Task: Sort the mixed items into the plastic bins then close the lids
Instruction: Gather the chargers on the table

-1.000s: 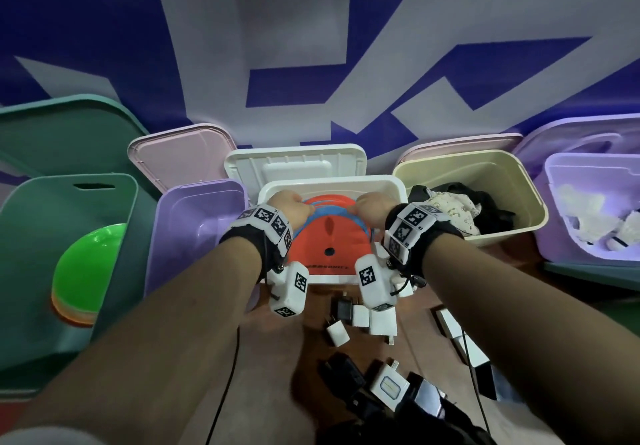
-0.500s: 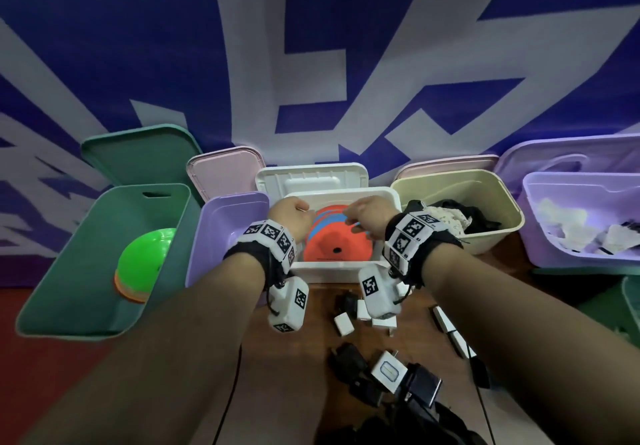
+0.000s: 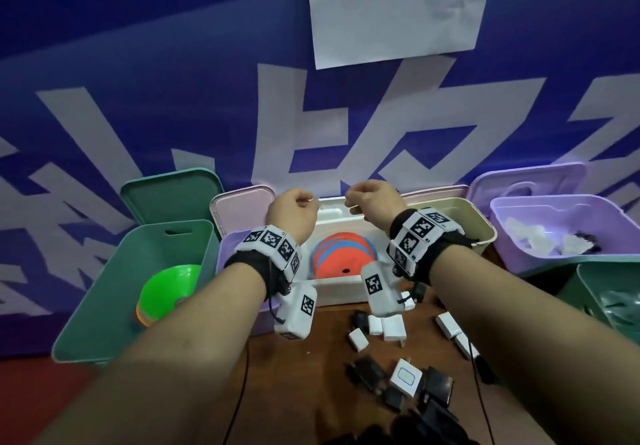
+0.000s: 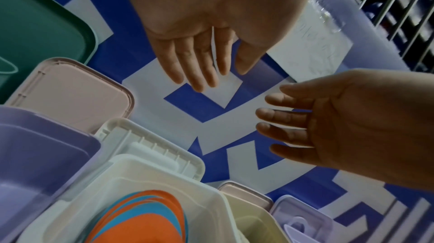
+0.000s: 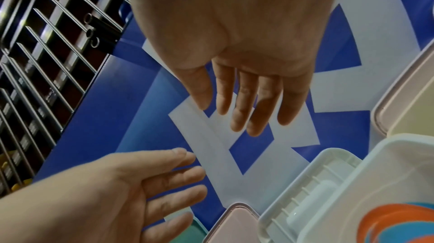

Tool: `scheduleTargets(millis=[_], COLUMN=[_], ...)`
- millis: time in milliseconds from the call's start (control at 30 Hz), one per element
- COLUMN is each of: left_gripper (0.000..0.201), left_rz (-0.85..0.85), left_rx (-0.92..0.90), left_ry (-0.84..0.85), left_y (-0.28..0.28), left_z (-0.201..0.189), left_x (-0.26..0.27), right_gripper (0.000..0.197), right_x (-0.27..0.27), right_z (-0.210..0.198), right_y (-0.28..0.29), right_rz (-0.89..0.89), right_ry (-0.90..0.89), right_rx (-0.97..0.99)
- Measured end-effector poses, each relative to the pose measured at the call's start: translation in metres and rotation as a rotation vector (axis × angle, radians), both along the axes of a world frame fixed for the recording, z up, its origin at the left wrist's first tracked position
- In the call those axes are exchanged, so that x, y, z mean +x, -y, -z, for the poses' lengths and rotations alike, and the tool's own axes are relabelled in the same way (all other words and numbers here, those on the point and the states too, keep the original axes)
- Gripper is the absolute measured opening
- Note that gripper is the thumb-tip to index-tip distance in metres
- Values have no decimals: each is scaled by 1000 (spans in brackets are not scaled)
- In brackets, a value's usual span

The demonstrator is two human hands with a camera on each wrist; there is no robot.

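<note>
Flat orange and blue discs [image 3: 341, 259] lie stacked in the white bin [image 3: 341, 288] at the middle of the row. Its white lid [image 3: 332, 217] leans upright behind it, against the blue wall. Both hands hover above the bin's back edge, just in front of that lid. My left hand [image 3: 294, 207] and right hand [image 3: 372, 202] are apart and hold nothing. The left wrist view shows the left hand [image 4: 199, 57] with fingers straight over the lid [image 4: 150, 147]. In the right wrist view the right hand [image 5: 244, 95] is likewise flat and empty.
A green bin [image 3: 104, 306] with a bright green dome stands at the left, beside a purple bin [image 3: 235, 254] and a pink lid [image 3: 242, 209]. A beige bin [image 3: 479, 230] and a purple bin [image 3: 554, 257] stand right. White chargers [image 3: 391, 330] and black adapters [image 3: 398, 380] litter the brown table.
Both hands have risen out of the white bin, off the discs, to the height of the leaning lid. The discs stay in the bin. The head view has tilted up.
</note>
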State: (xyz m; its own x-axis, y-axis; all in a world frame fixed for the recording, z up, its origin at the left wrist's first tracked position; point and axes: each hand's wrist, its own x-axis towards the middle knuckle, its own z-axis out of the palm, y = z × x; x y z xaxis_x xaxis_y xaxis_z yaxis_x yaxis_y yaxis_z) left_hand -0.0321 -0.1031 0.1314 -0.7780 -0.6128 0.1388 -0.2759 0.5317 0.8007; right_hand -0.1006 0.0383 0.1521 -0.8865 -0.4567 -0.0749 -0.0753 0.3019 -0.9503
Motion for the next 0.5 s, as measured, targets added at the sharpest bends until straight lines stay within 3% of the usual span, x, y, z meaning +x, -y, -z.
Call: scheduleTargets(millis=[267, 500], left_gripper=[24, 26], left_rz=[107, 249], left_rx=[17, 145], left_ry=[-48, 55], left_y=[17, -9], left_z=[2, 38], left_x=[35, 41], right_gripper=[3, 23], right_x=[45, 73], right_z=[3, 28], right_y=[3, -31], right_rz=[136, 236], right_ry=[-104, -62], right_rx=[92, 237])
